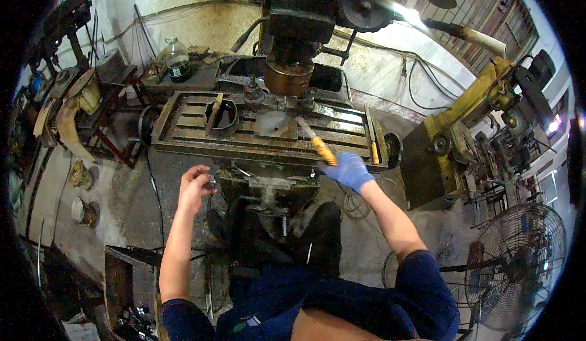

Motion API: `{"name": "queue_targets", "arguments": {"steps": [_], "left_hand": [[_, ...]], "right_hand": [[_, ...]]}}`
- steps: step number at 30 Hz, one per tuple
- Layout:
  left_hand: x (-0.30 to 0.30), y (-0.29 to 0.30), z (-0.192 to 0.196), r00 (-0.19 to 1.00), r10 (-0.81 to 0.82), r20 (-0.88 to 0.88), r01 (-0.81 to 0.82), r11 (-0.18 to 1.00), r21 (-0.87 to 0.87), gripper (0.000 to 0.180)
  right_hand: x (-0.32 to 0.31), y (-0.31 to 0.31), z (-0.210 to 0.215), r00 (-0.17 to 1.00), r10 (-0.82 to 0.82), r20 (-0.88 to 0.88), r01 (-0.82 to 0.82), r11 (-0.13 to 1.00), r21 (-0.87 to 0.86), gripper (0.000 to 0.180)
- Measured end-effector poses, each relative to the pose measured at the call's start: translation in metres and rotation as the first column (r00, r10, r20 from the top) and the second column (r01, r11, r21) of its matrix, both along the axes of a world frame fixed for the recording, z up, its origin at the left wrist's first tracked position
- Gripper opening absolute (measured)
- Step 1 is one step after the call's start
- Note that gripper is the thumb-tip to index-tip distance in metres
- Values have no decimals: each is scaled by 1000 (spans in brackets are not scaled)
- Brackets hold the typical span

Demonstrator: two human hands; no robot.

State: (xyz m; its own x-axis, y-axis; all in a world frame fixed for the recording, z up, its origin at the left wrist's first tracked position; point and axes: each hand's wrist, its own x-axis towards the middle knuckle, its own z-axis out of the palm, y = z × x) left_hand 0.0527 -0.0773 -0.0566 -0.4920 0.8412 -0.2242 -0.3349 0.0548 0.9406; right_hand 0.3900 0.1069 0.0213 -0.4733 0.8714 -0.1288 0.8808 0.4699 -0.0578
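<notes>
- Brush, yellow-handled, sits right of the frame's centre. Its pale tip points up and left, near the right edge of the plate; whether it touches cannot be told.
- Right hand, in a blue glove, has its fingers wrapped round the lower end of the handle, just off the front edge of the table.
- Left hand, bare, is left of centre and below the table, its fingers bent. Something small shows by the fingertips; I cannot tell whether they grip it.
- Spindle hangs at upper centre, above the plate. Blur and dim light hide whether it turns. If it does, bristles or loose glove cloth straying up and left could be caught and drawn in.
- Pot, dark, rests on the table left of the plate, with a stick leaning in it. A wide sweep leftward, or a jolt of the table, could tip it and spill whatever it holds.
- File, also yellow-handled, lies at the table's right end, its handle near the front edge; a knock from the right forearm could send it to the floor.
</notes>
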Motion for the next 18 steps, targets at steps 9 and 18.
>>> {"name": "queue_targets", "arguments": {"steps": [9,18], "left_hand": [[20,-4,28,895,-245,-372,207,968,-139,25],[52,98,13,654,-329,-681,421,906,-33,29]], "right_hand": [[-60,45,-6,998,-23,-66,25,999,25,56],[23,-46,21,908,316,-277,-406,827,-388,51]]}}
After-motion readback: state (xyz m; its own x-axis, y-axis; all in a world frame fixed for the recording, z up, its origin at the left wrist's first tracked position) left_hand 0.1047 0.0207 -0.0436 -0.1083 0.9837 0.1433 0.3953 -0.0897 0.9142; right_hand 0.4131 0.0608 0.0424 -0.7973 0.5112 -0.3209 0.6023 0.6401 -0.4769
